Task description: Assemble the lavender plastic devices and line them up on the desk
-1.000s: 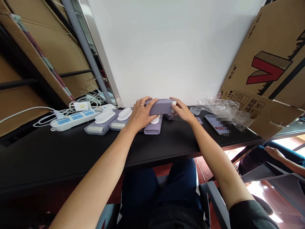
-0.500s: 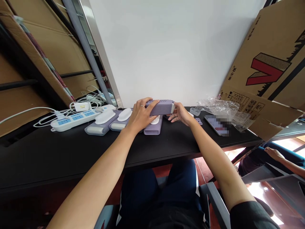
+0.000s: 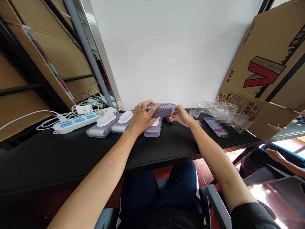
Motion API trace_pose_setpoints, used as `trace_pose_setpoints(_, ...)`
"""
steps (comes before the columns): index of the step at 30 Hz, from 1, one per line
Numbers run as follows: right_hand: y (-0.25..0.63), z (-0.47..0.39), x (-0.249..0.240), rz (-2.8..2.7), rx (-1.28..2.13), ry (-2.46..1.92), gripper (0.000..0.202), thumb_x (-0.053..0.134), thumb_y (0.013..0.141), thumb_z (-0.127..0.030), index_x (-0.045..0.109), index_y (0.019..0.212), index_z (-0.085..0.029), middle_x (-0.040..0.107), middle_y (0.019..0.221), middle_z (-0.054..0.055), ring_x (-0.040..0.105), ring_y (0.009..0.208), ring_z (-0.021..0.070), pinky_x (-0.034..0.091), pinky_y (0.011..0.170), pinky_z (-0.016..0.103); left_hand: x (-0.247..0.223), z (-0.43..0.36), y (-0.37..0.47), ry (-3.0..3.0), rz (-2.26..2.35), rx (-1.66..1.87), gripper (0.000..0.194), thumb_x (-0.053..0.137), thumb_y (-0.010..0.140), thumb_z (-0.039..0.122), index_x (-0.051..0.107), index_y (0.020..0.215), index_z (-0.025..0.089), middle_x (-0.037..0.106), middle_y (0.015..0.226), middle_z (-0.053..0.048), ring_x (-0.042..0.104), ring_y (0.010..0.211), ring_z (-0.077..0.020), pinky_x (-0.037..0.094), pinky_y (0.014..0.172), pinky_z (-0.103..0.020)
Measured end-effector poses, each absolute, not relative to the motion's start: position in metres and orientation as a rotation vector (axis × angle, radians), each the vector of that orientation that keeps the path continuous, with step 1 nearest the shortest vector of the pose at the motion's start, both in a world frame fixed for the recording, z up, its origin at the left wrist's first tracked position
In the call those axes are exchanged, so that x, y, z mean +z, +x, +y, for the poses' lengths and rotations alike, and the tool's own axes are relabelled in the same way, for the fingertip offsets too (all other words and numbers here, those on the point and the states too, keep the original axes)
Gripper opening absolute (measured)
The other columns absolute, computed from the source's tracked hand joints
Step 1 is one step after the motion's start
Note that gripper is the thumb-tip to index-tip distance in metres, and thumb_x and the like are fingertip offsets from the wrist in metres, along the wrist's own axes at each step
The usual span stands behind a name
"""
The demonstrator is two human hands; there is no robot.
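My left hand [image 3: 141,117], with a ring on one finger, is wrapped round the left end of a purple box-shaped device [image 3: 162,111] with small holes on top. The device is raised above the black table [image 3: 100,159]. At its right end, which is pale, the fingers of my right hand [image 3: 181,116] are closed on it. Below it, another purple device [image 3: 152,131] lies on the table with a white oval piece on top. Two more purple devices [image 3: 98,131] [image 3: 117,128] with white oval pieces lie to the left.
A white power strip [image 3: 71,125] with cables is at the left. To the right are a small clear part [image 3: 194,113], a phone [image 3: 214,125], crumpled clear plastic [image 3: 221,109] and a large cardboard box [image 3: 269,98]. Another person's hand [image 3: 275,155] shows at far right.
The fingers of my right hand have drawn in against the device's right end. My left hand keeps its hold, and the view has shifted slightly.
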State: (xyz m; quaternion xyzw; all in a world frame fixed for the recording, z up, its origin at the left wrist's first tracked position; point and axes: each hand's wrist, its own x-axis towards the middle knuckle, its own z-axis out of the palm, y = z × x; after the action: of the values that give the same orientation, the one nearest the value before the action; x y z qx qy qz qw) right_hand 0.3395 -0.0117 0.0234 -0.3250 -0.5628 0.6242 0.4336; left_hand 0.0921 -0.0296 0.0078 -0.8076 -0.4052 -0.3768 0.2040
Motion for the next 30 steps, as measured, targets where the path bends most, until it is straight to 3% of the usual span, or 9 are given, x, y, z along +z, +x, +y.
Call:
trace_pose_setpoints(7, 0.341, -0.011, 0.02, -1.412, 1.54, -0.743, 0.028, 0.054, 0.098, -0.049, 0.06, 0.097, -0.022, 0.066, 0.079, 0.002, 0.064, 0.072, 0.0151, 0.057, 0.072, 0.025, 0.005, -0.025, 0.089, -2.235, -1.051, -1.054, 0.064, 0.065, 0.092, 0.02, 0.051, 0.153, 0.034, 0.049, 0.147, -0.014, 0.047, 0.138, -0.0351, 0.041, 0.119, -0.054)
trace_pose_setpoints(14, 0.342, -0.012, 0.017, -1.473, 1.486, -0.697, 0.04, 0.065, 0.094, -0.061, 0.064, 0.106, -0.023, 0.069, 0.085, 0.001, 0.062, 0.07, 0.0136, 0.055, 0.068, 0.025, 0.007, -0.027, 0.092, -2.2, -1.096, -1.104, 0.064, 0.07, 0.091, 0.027, 0.051, 0.153, 0.032, 0.05, 0.145, -0.015, 0.049, 0.135, -0.0357, 0.043, 0.118, -0.056)
trace_pose_setpoints(20, 0.338, -0.01, 0.017, -1.507, 1.263, -0.822, 0.046, 0.06, 0.094, -0.065, 0.069, 0.119, -0.028, 0.071, 0.122, 0.005, 0.068, 0.097, 0.0174, 0.055, 0.07, 0.025, 0.008, -0.026, 0.091, -2.154, -1.236, -1.123, 0.065, 0.069, 0.091, 0.031, 0.051, 0.153, 0.032, 0.049, 0.147, -0.016, 0.049, 0.133, -0.0386, 0.044, 0.115, -0.058)
trace_pose_setpoints(22, 0.342, -0.008, 0.021, -1.47, 1.112, -0.841, 0.049, 0.054, 0.095, -0.068, 0.073, 0.11, -0.025, 0.07, 0.127, 0.007, 0.066, 0.105, 0.0184, 0.054, 0.073, 0.025, 0.008, -0.025, 0.089, -2.103, -1.309, -1.161, 0.065, 0.069, 0.091, 0.033, 0.051, 0.154, 0.032, 0.049, 0.147, -0.016, 0.048, 0.133, -0.0399, 0.044, 0.114, -0.059)
trace_pose_setpoints(24, 0.351, -0.005, 0.024, -1.425, 0.931, -0.89, 0.053, 0.048, 0.095, -0.069, 0.073, 0.095, -0.022, 0.073, 0.119, 0.008, 0.066, 0.103, 0.0195, 0.053, 0.075, 0.026, 0.009, -0.024, 0.087, -2.065, -1.364, -1.193, 0.066, 0.069, 0.091, 0.034, 0.051, 0.154, 0.031, 0.048, 0.146, -0.017, 0.047, 0.132, -0.041, 0.043, 0.113, -0.06)
trace_pose_setpoints(28, 0.377, 0.003, 0.025, -1.506, 0.487, -1.237, 0.036, 0.051, 0.097, -0.051, 0.071, 0.086, -0.022, 0.074, 0.098, 0.005, 0.065, 0.094, 0.0217, 0.052, 0.087, 0.034, 0.01, -0.025, 0.087, -2.056, -1.392, -1.213, 0.065, 0.068, 0.091, 0.036, 0.051, 0.154, 0.031, 0.047, 0.146, -0.017, 0.046, 0.132, -0.0418, 0.043, 0.112, -0.06)
trace_pose_setpoints(30, 0.392, 0.008, 0.023, -1.56, 0.292, -1.533, 0.024, 0.054, 0.095, -0.037, 0.073, 0.092, -0.023, 0.073, 0.101, 0.007, 0.065, 0.099, 0.0251, 0.05, 0.093, 0.04, 0.009, -0.026, 0.088, -2.069, -1.384, -1.209, 0.065, 0.068, 0.091, 0.037, 0.051, 0.154, 0.031, 0.047, 0.147, -0.016, 0.046, 0.133, -0.0416, 0.043, 0.113, -0.06)
